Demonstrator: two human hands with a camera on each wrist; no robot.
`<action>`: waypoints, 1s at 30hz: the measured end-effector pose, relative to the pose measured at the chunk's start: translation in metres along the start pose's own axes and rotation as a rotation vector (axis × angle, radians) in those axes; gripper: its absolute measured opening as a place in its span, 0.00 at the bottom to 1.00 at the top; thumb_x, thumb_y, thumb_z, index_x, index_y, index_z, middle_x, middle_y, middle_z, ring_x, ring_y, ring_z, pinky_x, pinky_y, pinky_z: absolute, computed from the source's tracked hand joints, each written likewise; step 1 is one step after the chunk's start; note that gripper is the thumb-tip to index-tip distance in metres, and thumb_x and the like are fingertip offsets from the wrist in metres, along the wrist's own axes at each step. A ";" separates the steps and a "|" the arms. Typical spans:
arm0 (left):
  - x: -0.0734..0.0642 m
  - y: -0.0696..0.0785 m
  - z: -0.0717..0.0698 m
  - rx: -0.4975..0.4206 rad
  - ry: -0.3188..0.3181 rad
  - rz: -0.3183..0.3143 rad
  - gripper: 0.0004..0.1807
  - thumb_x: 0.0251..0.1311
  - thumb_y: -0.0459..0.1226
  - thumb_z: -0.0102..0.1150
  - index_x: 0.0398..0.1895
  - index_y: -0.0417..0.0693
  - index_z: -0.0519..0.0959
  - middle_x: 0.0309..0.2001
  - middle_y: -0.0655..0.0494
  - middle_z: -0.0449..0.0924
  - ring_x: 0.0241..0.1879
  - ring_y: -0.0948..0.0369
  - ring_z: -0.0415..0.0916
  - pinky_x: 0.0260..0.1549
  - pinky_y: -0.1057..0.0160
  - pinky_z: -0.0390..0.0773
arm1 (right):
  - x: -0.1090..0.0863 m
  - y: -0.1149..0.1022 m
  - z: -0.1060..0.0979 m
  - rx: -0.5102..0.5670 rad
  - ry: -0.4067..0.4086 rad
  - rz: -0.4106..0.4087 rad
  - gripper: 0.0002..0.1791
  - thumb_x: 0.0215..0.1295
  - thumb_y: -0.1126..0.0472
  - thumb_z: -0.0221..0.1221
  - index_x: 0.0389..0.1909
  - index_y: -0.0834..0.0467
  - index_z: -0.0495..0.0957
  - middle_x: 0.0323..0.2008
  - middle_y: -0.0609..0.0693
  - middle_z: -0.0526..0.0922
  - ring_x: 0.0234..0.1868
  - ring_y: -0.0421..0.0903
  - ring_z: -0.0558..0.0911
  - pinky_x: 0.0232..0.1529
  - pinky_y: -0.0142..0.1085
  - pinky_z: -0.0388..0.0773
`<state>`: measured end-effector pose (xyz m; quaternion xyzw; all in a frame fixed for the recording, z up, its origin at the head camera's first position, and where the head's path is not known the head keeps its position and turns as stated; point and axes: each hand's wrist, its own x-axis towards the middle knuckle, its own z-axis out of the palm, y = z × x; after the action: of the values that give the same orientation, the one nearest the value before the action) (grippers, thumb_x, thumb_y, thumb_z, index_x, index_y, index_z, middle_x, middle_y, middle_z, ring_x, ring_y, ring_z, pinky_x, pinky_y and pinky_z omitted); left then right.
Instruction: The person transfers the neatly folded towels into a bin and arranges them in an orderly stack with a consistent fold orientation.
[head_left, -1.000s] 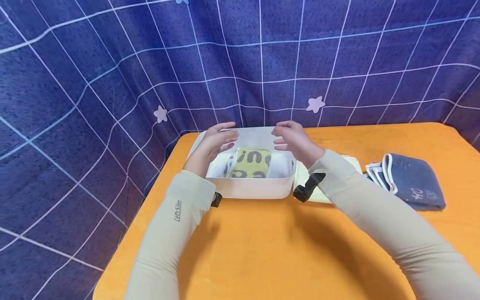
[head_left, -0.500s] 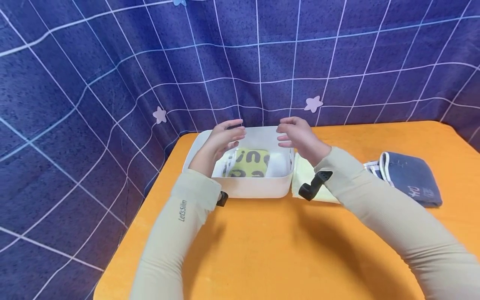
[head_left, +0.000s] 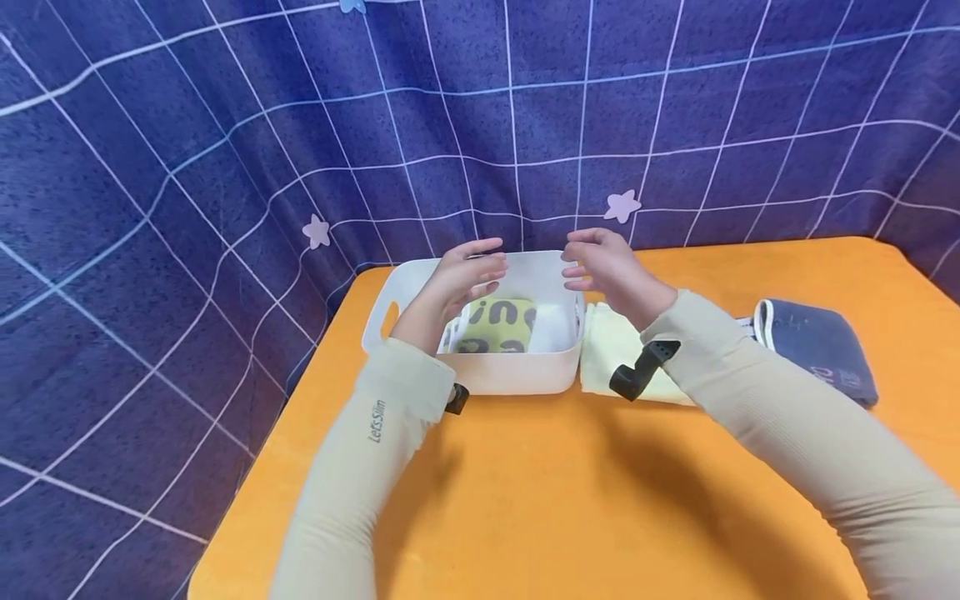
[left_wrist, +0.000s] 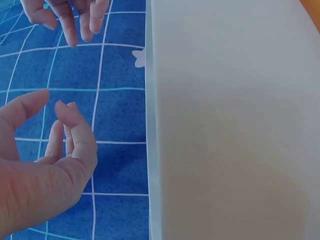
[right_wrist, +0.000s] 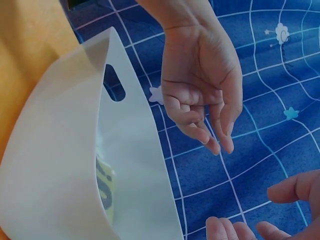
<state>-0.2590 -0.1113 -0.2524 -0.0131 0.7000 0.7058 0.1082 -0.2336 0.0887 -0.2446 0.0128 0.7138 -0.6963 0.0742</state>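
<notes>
My left hand (head_left: 465, 279) hovers above the white plastic bin (head_left: 517, 375), fingers loosely bent and holding nothing. Facing it across a gap, my right hand (head_left: 611, 271) hangs over the bin's right end, likewise with nothing in it. Inside the bin lies a yellow folded cloth (head_left: 495, 325) with dark lettering-like shapes, its left part hidden by my left hand. In the left wrist view, the bin's wall (left_wrist: 235, 100) fills the right side, with the left hand (left_wrist: 55, 165) beyond its rim. The right wrist view shows the left palm (right_wrist: 200, 75) and part of the right hand (right_wrist: 285, 215).
A pale yellow folded cloth (head_left: 600, 358) lies right beside the bin, partly under my right forearm in view. Farther right rests a dark blue folded cloth (head_left: 817, 342) with light edging. A blue gridded curtain (head_left: 465, 125) hangs behind the orange table (head_left: 510, 483).
Both hands have drifted a little to the right above the bin, baring its left handle hole. The head view has turned slightly. Bin and cloths stay put on the table.
</notes>
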 end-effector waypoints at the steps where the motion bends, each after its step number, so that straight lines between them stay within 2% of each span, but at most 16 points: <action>1: 0.000 0.000 0.002 -0.003 -0.003 0.000 0.26 0.59 0.27 0.55 0.62 0.44 0.68 0.56 0.47 0.72 0.50 0.53 0.73 0.50 0.60 0.74 | 0.000 0.000 -0.002 -0.004 0.001 0.000 0.27 0.64 0.67 0.46 0.64 0.67 0.57 0.60 0.62 0.64 0.46 0.54 0.74 0.52 0.43 0.74; 9: 0.003 -0.001 0.012 -0.021 -0.035 0.003 0.25 0.59 0.26 0.54 0.62 0.42 0.68 0.55 0.46 0.73 0.49 0.53 0.73 0.49 0.60 0.75 | -0.004 0.000 -0.014 -0.001 0.014 0.001 0.26 0.67 0.65 0.45 0.64 0.67 0.56 0.57 0.61 0.65 0.40 0.49 0.75 0.48 0.40 0.76; 13: 0.002 -0.002 0.017 -0.031 -0.045 -0.002 0.25 0.60 0.26 0.54 0.62 0.41 0.67 0.54 0.45 0.73 0.50 0.52 0.73 0.48 0.61 0.75 | -0.006 0.001 -0.020 -0.010 0.019 0.001 0.26 0.68 0.64 0.45 0.65 0.67 0.56 0.59 0.61 0.64 0.44 0.51 0.75 0.48 0.39 0.77; 16: 0.002 -0.003 0.020 -0.050 -0.055 -0.005 0.25 0.61 0.26 0.53 0.62 0.40 0.67 0.56 0.41 0.71 0.54 0.49 0.71 0.49 0.61 0.75 | -0.007 0.002 -0.024 -0.019 0.025 0.007 0.26 0.68 0.64 0.45 0.65 0.66 0.56 0.61 0.61 0.62 0.45 0.51 0.74 0.48 0.38 0.77; 20: 0.002 -0.003 0.025 -0.074 -0.074 0.000 0.25 0.60 0.26 0.53 0.62 0.40 0.67 0.59 0.39 0.68 0.58 0.45 0.67 0.50 0.59 0.74 | -0.009 0.003 -0.028 -0.014 0.027 0.006 0.26 0.68 0.64 0.45 0.65 0.67 0.56 0.60 0.60 0.62 0.40 0.47 0.75 0.47 0.36 0.77; 30: 0.003 -0.003 0.040 -0.111 -0.102 -0.015 0.25 0.59 0.24 0.53 0.62 0.39 0.67 0.59 0.38 0.67 0.58 0.44 0.67 0.51 0.58 0.74 | -0.015 0.003 -0.041 0.006 0.037 -0.008 0.27 0.66 0.66 0.46 0.64 0.68 0.55 0.57 0.61 0.64 0.33 0.42 0.77 0.42 0.34 0.79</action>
<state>-0.2565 -0.0716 -0.2554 0.0119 0.6533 0.7423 0.1481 -0.2219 0.1312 -0.2445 0.0231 0.7130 -0.6984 0.0579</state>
